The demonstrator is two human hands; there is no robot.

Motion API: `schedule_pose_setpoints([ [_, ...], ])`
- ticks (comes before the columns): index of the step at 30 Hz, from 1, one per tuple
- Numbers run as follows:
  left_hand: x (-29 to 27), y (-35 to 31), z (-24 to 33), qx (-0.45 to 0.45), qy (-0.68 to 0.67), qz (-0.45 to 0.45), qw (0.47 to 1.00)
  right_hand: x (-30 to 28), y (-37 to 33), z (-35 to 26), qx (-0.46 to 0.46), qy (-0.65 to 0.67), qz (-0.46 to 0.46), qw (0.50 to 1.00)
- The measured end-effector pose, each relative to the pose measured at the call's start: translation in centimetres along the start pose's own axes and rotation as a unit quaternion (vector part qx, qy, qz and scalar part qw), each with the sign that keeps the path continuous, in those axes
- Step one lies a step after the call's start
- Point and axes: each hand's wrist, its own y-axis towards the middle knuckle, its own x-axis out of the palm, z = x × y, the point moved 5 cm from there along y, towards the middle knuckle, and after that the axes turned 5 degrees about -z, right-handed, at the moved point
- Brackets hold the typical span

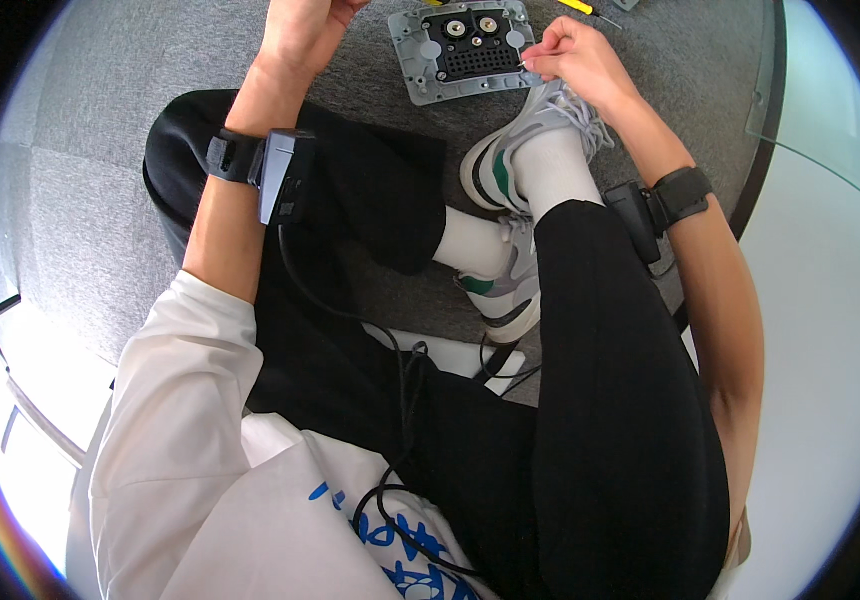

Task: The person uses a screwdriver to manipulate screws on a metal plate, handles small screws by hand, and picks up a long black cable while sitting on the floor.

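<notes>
My right hand is closed in a pinch at the right edge of a grey metal housing plate. Between its thumb and fingertips is a tiny shiny piece that looks like a screw. A black connector panel with rows of small holes and two round metal terminals sits in the middle of the plate, which lies on the carpet. My left hand is at the top edge, left of the plate and apart from it. Its fingers are mostly cut off by the frame, so any hold is hidden.
A yellow-handled screwdriver lies beyond my right hand, near a grey part. My shoes are just below the plate, on grey carpet. A black cable runs from my left wrist device over my lap. A white panel stands right.
</notes>
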Motion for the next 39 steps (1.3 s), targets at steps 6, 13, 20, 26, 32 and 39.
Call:
schedule_pose_setpoints([
  [6, 0.0, -0.1, 0.1, -0.003, 0.001, 0.004, 1.0, 0.3, 0.3, -0.1, 0.003, -0.005, -0.003, 1.0],
  [13, -0.1, 0.0, -0.1, -0.001, 0.0, -0.003, 1.0, 0.2, 0.5, 0.2, -0.001, -0.054, 0.006, 0.999],
  [20, -0.5, 0.0, -0.2, -0.001, 0.01, 0.001, 1.0, 0.7, 1.0, -0.9, -0.002, -0.068, -0.024, 0.997],
  [26, 0.0, 0.1, -0.2, 0.0, 0.013, -0.006, 1.0, 0.3, -0.2, -2.9, 0.018, -0.247, 0.065, 0.967],
  [32, -0.4, 0.2, -0.2, -0.004, 0.006, -0.015, 1.0, 0.5, 0.0, -2.7, -0.011, -0.21, 0.012, 0.977],
  [39, 0.2, 0.0, 0.2, -0.005, 0.002, -0.009, 1.0, -0.9, -0.3, -3.4, 0.016, -0.153, 0.002, 0.988],
])
